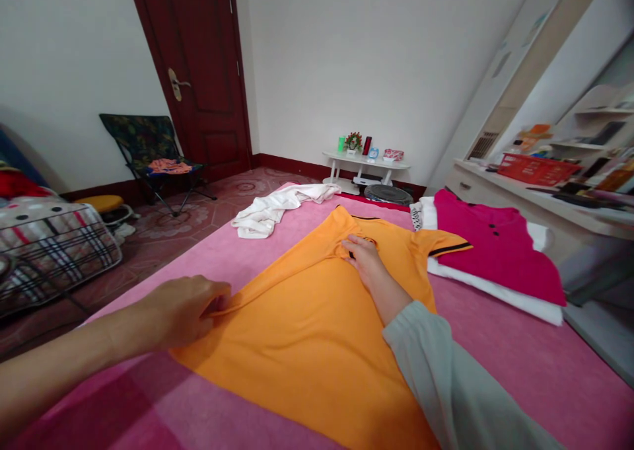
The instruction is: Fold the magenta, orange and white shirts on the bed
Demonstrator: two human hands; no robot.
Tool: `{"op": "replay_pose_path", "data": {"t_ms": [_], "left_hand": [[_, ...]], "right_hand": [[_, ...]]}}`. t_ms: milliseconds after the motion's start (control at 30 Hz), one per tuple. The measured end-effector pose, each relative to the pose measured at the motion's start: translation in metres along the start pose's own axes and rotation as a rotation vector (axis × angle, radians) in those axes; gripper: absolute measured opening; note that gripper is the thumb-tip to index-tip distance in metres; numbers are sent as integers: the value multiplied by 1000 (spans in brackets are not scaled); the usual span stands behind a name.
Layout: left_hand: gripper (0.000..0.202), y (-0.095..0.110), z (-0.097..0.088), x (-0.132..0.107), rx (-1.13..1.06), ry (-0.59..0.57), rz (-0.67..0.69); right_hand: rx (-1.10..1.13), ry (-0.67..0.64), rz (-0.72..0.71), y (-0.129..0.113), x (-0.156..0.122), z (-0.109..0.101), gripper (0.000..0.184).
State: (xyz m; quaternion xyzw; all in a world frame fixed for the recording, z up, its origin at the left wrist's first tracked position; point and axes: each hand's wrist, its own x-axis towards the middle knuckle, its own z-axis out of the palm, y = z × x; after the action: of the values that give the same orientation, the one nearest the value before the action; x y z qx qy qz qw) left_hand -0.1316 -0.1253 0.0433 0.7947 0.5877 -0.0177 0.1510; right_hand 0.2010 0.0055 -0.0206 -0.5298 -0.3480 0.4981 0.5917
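Observation:
An orange shirt with black trim lies spread on the pink bed cover. My left hand is closed, pinching the shirt's left edge between thumb and fingers and pulling a fold taut. My right hand rests on the shirt near its collar, fingers gripping the cloth there. My right arm wears a grey sleeve.
A crumpled white garment lies at the bed's far side. A magenta shirt rests on folded white cloth at the right. Beyond stand a folding chair, a small white table, a dark red door and a dresser with a red basket.

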Motion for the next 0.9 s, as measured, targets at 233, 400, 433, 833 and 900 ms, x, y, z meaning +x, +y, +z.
{"op": "replay_pose_path", "data": {"t_ms": [233, 400, 433, 833, 900], "left_hand": [[15, 17, -21, -11, -414, -76, 114], [19, 86, -37, -20, -617, -212, 148], [17, 99, -37, -20, -614, -247, 146], [18, 165, -23, 32, -333, -597, 493], [25, 168, -16, 59, -365, -476, 510]], "right_hand": [[116, -66, -44, -35, 45, 8, 28], [191, -46, -100, -22, 59, 6, 34], [196, -48, -104, -20, 59, 3, 35], [-446, 130, -340, -18, 72, -32, 43], [-557, 191, -360, -16, 74, -37, 39]]}}
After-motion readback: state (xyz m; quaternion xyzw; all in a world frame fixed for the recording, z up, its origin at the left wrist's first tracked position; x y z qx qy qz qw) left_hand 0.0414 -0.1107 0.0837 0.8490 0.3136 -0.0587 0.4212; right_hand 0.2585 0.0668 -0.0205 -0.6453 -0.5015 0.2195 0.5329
